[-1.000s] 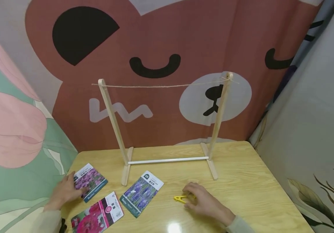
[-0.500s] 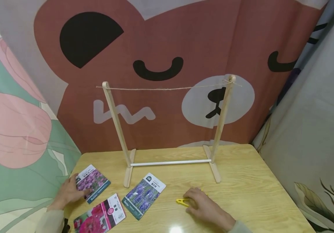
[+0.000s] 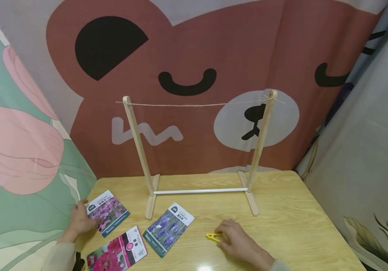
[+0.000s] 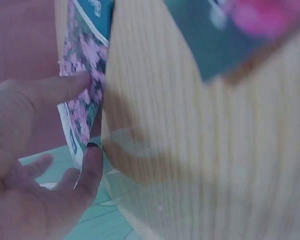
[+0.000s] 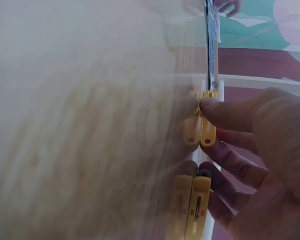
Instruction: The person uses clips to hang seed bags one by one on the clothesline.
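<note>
At the table's left edge my left hand (image 3: pixel 79 222) pinches a seed packet with purple flowers (image 3: pixel 109 213). In the left wrist view the thumb lies across the packet's printed face and a fingertip is at its edge. My right hand (image 3: pixel 236 239) is low over the table, right of centre, with a yellow clothespin (image 3: pixel 213 236) between thumb and fingers. The right wrist view shows this clothespin (image 5: pixel 208 117) close up, and a second yellow piece with a metal spring (image 5: pixel 197 205) beside the lower fingers. A lavender seed packet (image 3: pixel 168 229) and a pink-flower seed packet (image 3: pixel 117 251) lie between the hands.
A wooden stand with two posts (image 3: pixel 138 145) and a white crossbar (image 3: pixel 200 191) is at the back of the wooden table (image 3: pixel 282 210). A thin string (image 3: pixel 180 105) runs between the post tops. Printed curtains (image 3: pixel 187 143) hang behind and at both sides.
The head view has shifted slightly. My right fingers have turned the clothespin a little, and a yellow bit seen behind them half a second ago is hidden. My left hand stays at the purple-flower packet.
</note>
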A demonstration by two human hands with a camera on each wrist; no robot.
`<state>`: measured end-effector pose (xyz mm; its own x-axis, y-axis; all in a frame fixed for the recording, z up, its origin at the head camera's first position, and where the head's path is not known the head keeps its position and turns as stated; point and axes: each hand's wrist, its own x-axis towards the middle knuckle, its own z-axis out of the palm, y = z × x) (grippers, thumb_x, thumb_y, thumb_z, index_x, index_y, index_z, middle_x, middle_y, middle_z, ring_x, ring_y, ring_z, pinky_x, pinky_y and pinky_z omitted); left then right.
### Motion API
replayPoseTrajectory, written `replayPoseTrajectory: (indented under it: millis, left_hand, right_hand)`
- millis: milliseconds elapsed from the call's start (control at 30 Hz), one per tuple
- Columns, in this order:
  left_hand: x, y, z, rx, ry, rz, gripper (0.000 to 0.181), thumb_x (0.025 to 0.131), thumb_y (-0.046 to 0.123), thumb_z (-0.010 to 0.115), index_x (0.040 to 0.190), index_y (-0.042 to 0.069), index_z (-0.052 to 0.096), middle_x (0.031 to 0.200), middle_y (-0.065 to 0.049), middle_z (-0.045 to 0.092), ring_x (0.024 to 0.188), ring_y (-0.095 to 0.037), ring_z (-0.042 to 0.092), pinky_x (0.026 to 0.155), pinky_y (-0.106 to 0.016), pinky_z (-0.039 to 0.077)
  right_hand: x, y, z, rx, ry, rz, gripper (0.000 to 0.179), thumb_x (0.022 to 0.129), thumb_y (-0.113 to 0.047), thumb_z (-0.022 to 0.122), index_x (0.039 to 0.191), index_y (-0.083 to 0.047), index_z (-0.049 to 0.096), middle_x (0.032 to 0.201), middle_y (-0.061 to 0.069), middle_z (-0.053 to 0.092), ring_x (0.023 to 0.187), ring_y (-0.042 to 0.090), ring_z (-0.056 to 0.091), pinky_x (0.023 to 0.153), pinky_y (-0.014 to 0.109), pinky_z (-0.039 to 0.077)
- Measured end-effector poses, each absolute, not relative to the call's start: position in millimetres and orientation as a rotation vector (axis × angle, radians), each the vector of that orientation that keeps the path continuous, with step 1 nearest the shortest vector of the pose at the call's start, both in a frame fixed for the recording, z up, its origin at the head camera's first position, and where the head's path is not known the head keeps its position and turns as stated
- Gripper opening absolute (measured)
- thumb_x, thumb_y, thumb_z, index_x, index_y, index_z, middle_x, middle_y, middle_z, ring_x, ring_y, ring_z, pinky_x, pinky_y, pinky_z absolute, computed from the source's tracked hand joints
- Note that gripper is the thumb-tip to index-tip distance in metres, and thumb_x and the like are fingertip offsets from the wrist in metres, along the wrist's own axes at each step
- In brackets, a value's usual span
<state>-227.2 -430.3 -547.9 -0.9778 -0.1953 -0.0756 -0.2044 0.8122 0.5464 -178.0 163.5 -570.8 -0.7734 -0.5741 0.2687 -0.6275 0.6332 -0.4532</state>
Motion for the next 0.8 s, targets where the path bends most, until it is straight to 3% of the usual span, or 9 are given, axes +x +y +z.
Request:
replayPoseTrajectory:
  millis: [100,167,333,467,533,633,700,800]
  left_hand:
    - [-229,-430,-548,-0.409,2.941,0.972,0.117,0.080,0.016,0.089,0.153,-0.018,0.004,0.137,-0.052,0.020,0.120,-0.064,0.040,0.111,-0.078,0.037]
    - [-229,-430,-548,-0.436,2.918,1.043,0.119,0.080,0.012,0.087,0.154,-0.019,-0.001,0.136,-0.053,0.024,0.121,-0.065,0.041,0.112,-0.078,0.036]
    - [-229,-433,-550,-0.464,2.873,1.170,0.117,0.083,0.008,0.082,0.152,-0.022,-0.008,0.129,-0.055,0.045,0.119,-0.061,0.050,0.114,-0.074,0.036]
    - [-229,-435,-552,-0.500,2.864,1.225,0.102,0.090,0.009,0.076,0.147,-0.026,-0.001,0.123,-0.051,0.059,0.111,-0.055,0.062,0.105,-0.064,0.046]
    - [-229,-435,-552,-0.516,2.854,1.277,0.095,0.093,0.010,0.072,0.146,-0.030,0.004,0.126,-0.052,0.058,0.113,-0.053,0.061,0.103,-0.058,0.048]
    - [-228,-435,-550,-0.530,2.816,1.355,0.084,0.100,0.011,0.063,0.147,-0.033,0.011,0.136,-0.051,0.054,0.112,-0.042,0.064,0.093,-0.040,0.055]
    - [-227,-434,-548,-0.539,2.771,1.416,0.077,0.103,0.012,0.058,0.149,-0.033,0.015,0.145,-0.052,0.045,0.108,-0.031,0.066,0.083,-0.028,0.057]
    - [-226,-434,-546,-0.572,2.708,1.498,0.070,0.106,0.014,0.053,0.151,-0.030,0.022,0.147,-0.048,0.047,0.094,-0.016,0.069,0.071,-0.022,0.059]
  right_hand:
    - [-177,164,-571,0.992,-2.750,0.823,0.029,0.087,-0.018,0.087,0.113,-0.015,0.077,0.110,-0.012,0.070,0.110,0.014,0.064,0.106,0.060,0.048]
    - [-176,165,-569,1.000,-2.743,0.848,0.028,0.087,-0.017,0.087,0.114,-0.015,0.077,0.111,-0.012,0.070,0.110,0.014,0.064,0.106,0.059,0.048]
    - [-177,166,-566,1.008,-2.730,0.973,0.026,0.090,-0.013,0.083,0.115,-0.011,0.076,0.110,-0.008,0.070,0.105,0.012,0.066,0.100,0.045,0.058]
    - [-180,166,-564,0.961,-2.683,1.178,0.023,0.092,-0.006,0.081,0.114,-0.005,0.075,0.107,-0.002,0.070,0.094,0.009,0.067,0.082,0.030,0.062]
    - [-181,166,-562,0.946,-2.643,1.294,0.023,0.092,-0.002,0.080,0.113,-0.003,0.074,0.105,0.001,0.070,0.088,0.007,0.067,0.076,0.025,0.061]
    - [-183,166,-560,0.953,-2.585,1.394,0.024,0.089,0.004,0.080,0.112,-0.002,0.073,0.102,0.004,0.068,0.084,0.005,0.066,0.073,0.024,0.062]
    - [-185,167,-558,0.967,-2.558,1.410,0.027,0.087,0.007,0.080,0.111,-0.003,0.073,0.102,0.005,0.068,0.085,0.005,0.066,0.072,0.025,0.062]
    - [-188,168,-553,0.982,-2.542,1.413,0.030,0.086,0.008,0.080,0.112,-0.004,0.073,0.103,0.006,0.067,0.085,0.006,0.064,0.071,0.026,0.061]
